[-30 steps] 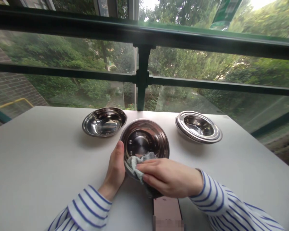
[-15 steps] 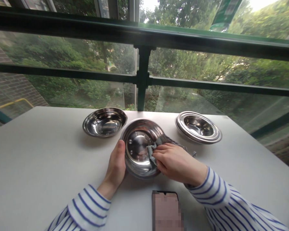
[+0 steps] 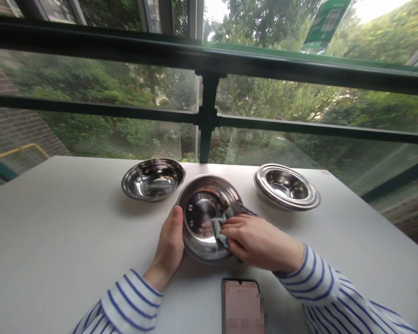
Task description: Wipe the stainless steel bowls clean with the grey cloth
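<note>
A shiny metal bowl (image 3: 202, 208) is tilted toward me in the middle of the view. My left hand (image 3: 170, 243) grips its left side, thumb over the rim and the other fingers hidden behind it. In my right hand (image 3: 256, 239) is a bunched grey cloth (image 3: 223, 227), pressed against the bowl's inner right wall. Part of the cloth hangs over the right rim. Behind to the left lies another metal bowl (image 3: 155, 181). To the right, several metal bowls (image 3: 287, 185) appear nested in a stack.
A phone (image 3: 243, 304) lies on the white table (image 3: 73, 232) near its front, below the held bowl. Beyond the far edge runs a dark green railing (image 3: 206, 111) with glass panels. A green-labelled bottle (image 3: 323, 28) stands on the top rail.
My right hand has moved the cloth from the bowl's near rim to its right inner side, uncovering the phone's top. My left hand keeps its hold on the bowl.
</note>
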{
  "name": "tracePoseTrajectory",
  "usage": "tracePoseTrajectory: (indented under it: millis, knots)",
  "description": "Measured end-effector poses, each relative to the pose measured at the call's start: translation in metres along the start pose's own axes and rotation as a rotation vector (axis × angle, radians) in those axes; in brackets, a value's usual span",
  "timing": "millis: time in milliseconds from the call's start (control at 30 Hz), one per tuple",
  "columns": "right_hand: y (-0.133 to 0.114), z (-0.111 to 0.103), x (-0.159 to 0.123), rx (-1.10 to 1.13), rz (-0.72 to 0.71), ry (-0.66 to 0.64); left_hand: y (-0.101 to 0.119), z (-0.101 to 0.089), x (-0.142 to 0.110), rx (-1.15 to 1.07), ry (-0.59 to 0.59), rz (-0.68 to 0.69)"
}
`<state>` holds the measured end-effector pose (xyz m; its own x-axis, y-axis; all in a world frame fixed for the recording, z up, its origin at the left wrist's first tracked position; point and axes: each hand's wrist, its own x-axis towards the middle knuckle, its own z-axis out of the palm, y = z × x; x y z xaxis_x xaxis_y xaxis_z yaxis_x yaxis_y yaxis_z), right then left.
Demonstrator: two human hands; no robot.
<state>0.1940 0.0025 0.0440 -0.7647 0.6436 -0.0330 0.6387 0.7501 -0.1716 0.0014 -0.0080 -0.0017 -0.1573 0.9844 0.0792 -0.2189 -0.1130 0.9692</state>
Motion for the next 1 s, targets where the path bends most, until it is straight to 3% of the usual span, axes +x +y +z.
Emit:
tracePoseTrajectory:
  millis: [133, 267, 400, 567, 667, 800, 900, 1000]
  knots:
    - [0.023, 0.002, 0.015, -0.22, -0.008, 0.164, 0.0, 0.0, 0.002, 0.045, -0.054, 0.009]
    - [0.031, -0.004, 0.048, -0.402, -0.247, 0.247, 0.0, 0.0, 0.005, 0.002, -0.073, -0.045]
    - [0.033, -0.009, 0.072, -0.479, -0.468, 0.247, 0.0, -0.004, 0.008, -0.039, -0.068, -0.059]
    - [0.047, -0.01, 0.06, -0.491, -0.336, 0.143, 0.001, -0.007, 0.01, 0.011, -0.076, -0.024]
    - [0.047, -0.01, 0.038, -0.384, -0.207, 0.051, 0.0, -0.005, 0.01, 0.026, -0.063, 0.013]
    - [0.025, -0.01, 0.012, -0.152, -0.144, -0.064, -0.002, -0.004, 0.008, 0.037, -0.03, 0.025]
    - [0.002, -0.009, 0.005, 0.158, -0.132, -0.117, -0.005, -0.005, 0.008, 0.037, -0.018, 0.027]
    - [-0.02, -0.005, 0.012, 0.424, -0.14, -0.09, -0.009, -0.007, 0.009, 0.019, 0.001, 0.002]
